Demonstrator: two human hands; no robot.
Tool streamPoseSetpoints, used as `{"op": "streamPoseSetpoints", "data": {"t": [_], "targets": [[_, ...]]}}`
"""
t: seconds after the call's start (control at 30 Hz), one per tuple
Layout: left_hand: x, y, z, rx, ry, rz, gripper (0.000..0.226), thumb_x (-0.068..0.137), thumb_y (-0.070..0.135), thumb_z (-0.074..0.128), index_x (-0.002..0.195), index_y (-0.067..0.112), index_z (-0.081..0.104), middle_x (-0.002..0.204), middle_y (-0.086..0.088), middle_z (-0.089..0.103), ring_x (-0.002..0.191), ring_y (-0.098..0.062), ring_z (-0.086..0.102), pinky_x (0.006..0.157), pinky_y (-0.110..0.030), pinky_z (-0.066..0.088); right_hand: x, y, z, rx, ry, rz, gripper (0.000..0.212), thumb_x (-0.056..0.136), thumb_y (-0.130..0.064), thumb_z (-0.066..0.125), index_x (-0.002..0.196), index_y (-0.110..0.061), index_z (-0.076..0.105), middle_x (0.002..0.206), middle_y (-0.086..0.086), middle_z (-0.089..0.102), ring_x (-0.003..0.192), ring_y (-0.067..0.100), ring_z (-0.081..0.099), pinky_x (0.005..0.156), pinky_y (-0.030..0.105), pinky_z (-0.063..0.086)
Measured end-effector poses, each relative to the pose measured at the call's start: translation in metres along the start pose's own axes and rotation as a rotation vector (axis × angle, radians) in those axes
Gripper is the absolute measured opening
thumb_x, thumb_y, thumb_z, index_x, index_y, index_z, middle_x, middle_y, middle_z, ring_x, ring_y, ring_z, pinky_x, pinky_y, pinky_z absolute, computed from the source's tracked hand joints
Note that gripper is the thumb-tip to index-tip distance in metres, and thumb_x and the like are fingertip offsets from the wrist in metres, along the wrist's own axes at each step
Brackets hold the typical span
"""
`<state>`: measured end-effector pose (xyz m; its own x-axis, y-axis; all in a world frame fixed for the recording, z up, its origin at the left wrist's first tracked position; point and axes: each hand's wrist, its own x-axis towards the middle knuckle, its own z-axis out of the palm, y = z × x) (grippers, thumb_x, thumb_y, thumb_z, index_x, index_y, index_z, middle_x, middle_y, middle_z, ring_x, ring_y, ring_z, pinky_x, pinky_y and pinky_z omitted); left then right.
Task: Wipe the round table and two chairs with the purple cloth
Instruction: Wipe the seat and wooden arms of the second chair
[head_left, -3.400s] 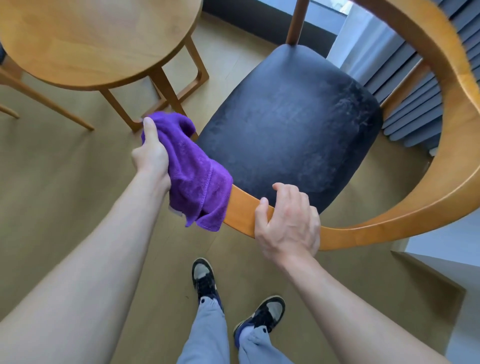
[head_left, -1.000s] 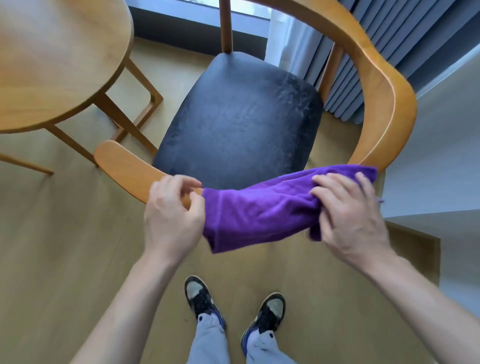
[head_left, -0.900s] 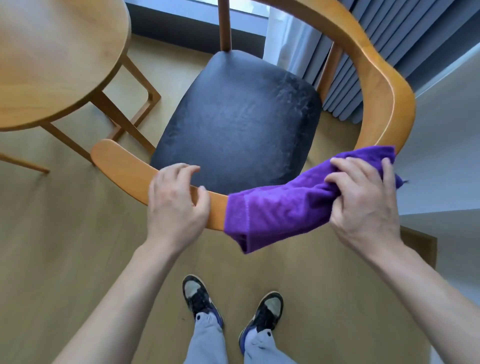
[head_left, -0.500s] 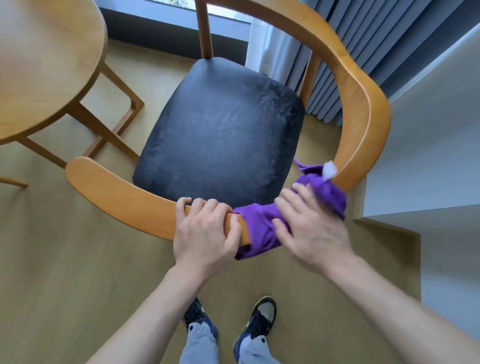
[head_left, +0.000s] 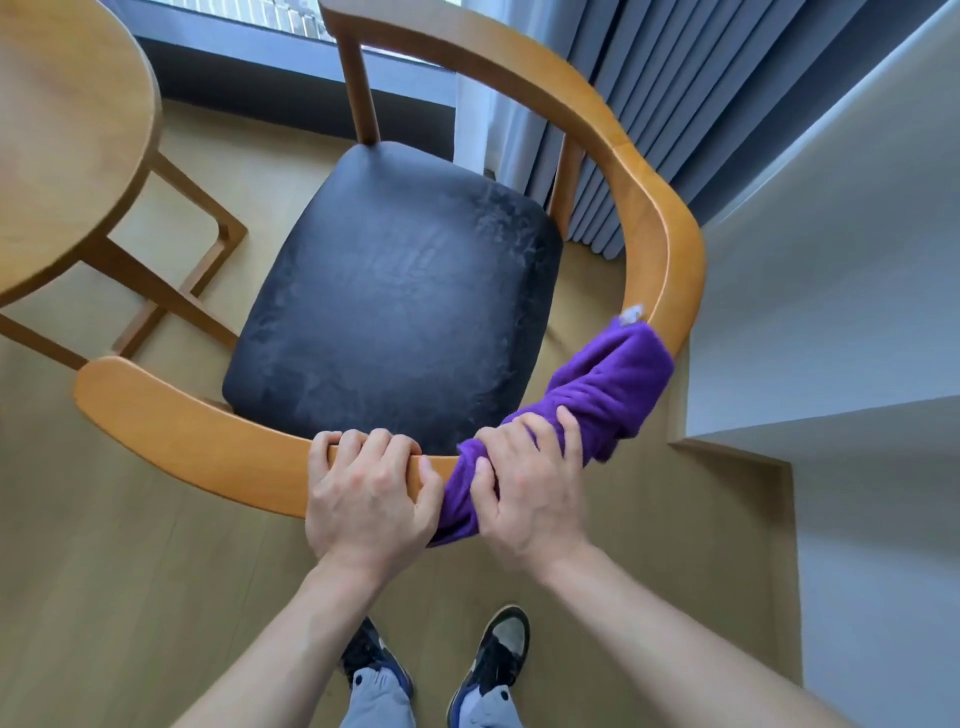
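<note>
L hand (head_left: 370, 499) gripping chair rail (head_left: 197, 441), R hand (head_left: 530, 493) clamped round purple cloth (head_left: 608, 389) on rail.

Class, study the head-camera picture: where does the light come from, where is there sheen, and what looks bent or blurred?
Head view: daylight enters from the window at top; soft sheen lies on the black seat; the wide-angle lens bows the chair rail and wall edges; the round table at left looks slightly smeared; the purple cloth and both hands stay sharp.

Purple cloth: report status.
Left hand gripping curved wooden chair rail. Right hand pressing purple cloth around rail. Nothing in the way.
</note>
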<state>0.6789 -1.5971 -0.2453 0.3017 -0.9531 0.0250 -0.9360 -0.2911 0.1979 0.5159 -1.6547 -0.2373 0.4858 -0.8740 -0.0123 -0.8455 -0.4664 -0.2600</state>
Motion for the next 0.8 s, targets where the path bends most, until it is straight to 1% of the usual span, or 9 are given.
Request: {"op": "streamPoseSetpoints", "data": {"t": [0.1, 0.2, 0.3, 0.4, 0.47, 0.53, 0.6, 0.7, 0.8], "targets": [[0.000, -0.001, 0.003, -0.001, 0.020, 0.008, 0.029, 0.091, 0.038, 0.047, 0.076, 0.022, 0.067, 0.079, 0.003, 0.066, 0.079, -0.025, 0.057, 0.097, -0.047, 0.038, 0.015, 0.051, -0.025, -0.139, -0.101, -0.338, 0.031, 0.093, -0.035, 0.051, 0.099, -0.011, 0.069, 0.095, 0.005, 0.067, 0.096, 0.032, 0.062, 0.106, 0.043, 0.038], [0.000, -0.002, 0.006, -0.009, 0.030, 0.013, 0.029, 0.091, 0.037, 0.046, 0.076, 0.022, 0.067, 0.078, 0.003, 0.066, 0.079, -0.024, 0.056, 0.096, -0.046, 0.038, 0.051, 0.111, -0.061, -0.269, -0.029, -0.427, 0.035, 0.090, -0.039, 0.057, 0.095, -0.006, 0.068, 0.102, 0.013, 0.065, 0.101, 0.037, 0.060, 0.110, 0.046, 0.038], [-0.001, -0.002, 0.007, -0.016, 0.038, 0.018, 0.031, 0.092, 0.037, 0.044, 0.077, 0.022, 0.066, 0.078, 0.004, 0.065, 0.078, -0.023, 0.056, 0.096, -0.046, 0.038, 0.091, 0.149, -0.087, -0.305, 0.002, -0.278, 0.043, 0.088, -0.043, 0.053, 0.100, -0.005, 0.071, 0.125, 0.015, 0.064, 0.126, 0.036, 0.053, 0.121, 0.049, 0.026], [0.000, -0.001, 0.005, -0.008, 0.015, 0.016, 0.032, 0.091, 0.039, 0.043, 0.078, 0.022, 0.066, 0.079, 0.004, 0.065, 0.079, -0.022, 0.056, 0.096, -0.046, 0.038, 0.104, 0.141, -0.090, -0.119, 0.041, -0.015, 0.041, 0.086, -0.039, 0.049, 0.101, -0.010, 0.075, 0.147, 0.010, 0.054, 0.146, 0.033, 0.035, 0.125, 0.052, 0.016], [0.001, 0.001, 0.002, 0.000, -0.011, -0.002, 0.032, 0.091, 0.040, 0.042, 0.077, 0.022, 0.065, 0.079, 0.004, 0.064, 0.080, -0.023, 0.056, 0.096, -0.047, 0.037, 0.093, 0.120, -0.077, -0.089, 0.104, 0.095, 0.034, 0.083, -0.033, 0.050, 0.093, -0.012, 0.074, 0.147, 0.008, 0.052, 0.148, 0.036, 0.030, 0.125, 0.055, 0.013], [0.002, 0.005, -0.002, 0.017, -0.051, -0.027, 0.029, 0.089, 0.040, 0.042, 0.075, 0.023, 0.061, 0.077, 0.005, 0.061, 0.080, -0.023, 0.054, 0.095, -0.047, 0.037, 0.070, 0.100, -0.063, -0.147, 0.132, 0.116, 0.029, 0.082, -0.032, 0.052, 0.089, -0.013, 0.073, 0.139, 0.007, 0.056, 0.149, 0.040, 0.027, 0.125, 0.057, 0.010], [0.005, 0.010, -0.007, 0.037, -0.125, -0.055, 0.026, 0.089, 0.039, 0.039, 0.074, 0.024, 0.055, 0.075, 0.006, 0.057, 0.080, -0.022, 0.052, 0.094, -0.048, 0.037, 0.043, 0.088, -0.051, -0.207, 0.087, 0.031, 0.029, 0.084, -0.035, 0.054, 0.095, -0.015, 0.072, 0.131, 0.006, 0.060, 0.149, 0.043, 0.027, 0.125, 0.059, 0.008], [0.022, 0.029, -0.017, 0.084, -0.317, -0.139, 0.023, 0.088, 0.039, 0.038, 0.075, 0.025, 0.051, 0.080, 0.005, 0.061, 0.085, -0.022, 0.054, 0.092, -0.046, 0.040, 0.021, 0.094, -0.050, -0.300, -0.076, -0.250, 0.040, 0.090, -0.044, 0.055, 0.116, -0.018, 0.069, 0.130, 0.003, 0.064, 0.142, 0.037, 0.041, 0.122, 0.057, 0.017], [0.048, 0.071, -0.012, -0.077, -0.459, -0.186, 0.023, 0.091, 0.038, 0.041, 0.078, 0.022, 0.049, 0.092, 0.002, 0.064, 0.091, -0.025, 0.058, 0.079, -0.039, 0.044, 0.052, 0.129, -0.074, -0.325, -0.148, -0.426, 0.047, 0.089, -0.055, 0.053, 0.112, -0.016, 0.068, 0.119, 0.004, 0.066, 0.122, 0.030, 0.056, 0.112, 0.046, 0.030]]}}
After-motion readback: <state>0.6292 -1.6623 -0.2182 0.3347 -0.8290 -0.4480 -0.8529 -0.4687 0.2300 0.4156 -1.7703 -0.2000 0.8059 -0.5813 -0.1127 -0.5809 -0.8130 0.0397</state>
